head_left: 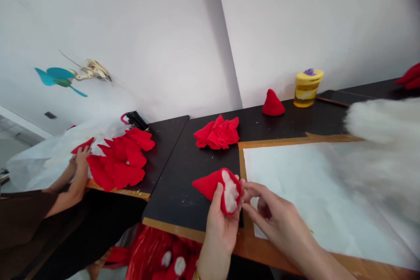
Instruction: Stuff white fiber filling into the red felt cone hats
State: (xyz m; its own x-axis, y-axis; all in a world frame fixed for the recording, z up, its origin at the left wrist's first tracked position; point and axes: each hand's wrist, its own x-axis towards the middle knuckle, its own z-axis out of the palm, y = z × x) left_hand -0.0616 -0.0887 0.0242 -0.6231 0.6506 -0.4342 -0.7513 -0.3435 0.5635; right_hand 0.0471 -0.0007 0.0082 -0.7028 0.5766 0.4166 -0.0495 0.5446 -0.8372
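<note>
A red felt cone [210, 183] lies on its side in my left hand [223, 227], its point to the left. White stuffing [230, 192] fills its open end, which faces right. My left thumb presses on the near side, and the other fingers are wrapped behind and partly hidden. Bent fingers of my right hand [272, 210] close on the right rim of the cone; their tips are partly covered there. Beyond my hands, a pile of flat red felt pieces [218, 133] rests on the black table [177, 183].
At the back stand a red cone [273, 104] and a yellow-lidded tub [307, 88] beside a phone [333, 97]. White fluff [390, 153] sits right on a white sheet [282, 183]. Below is a red bag [147, 253]. Left, another person's hands [80, 157] hold red felt near more pieces [118, 162].
</note>
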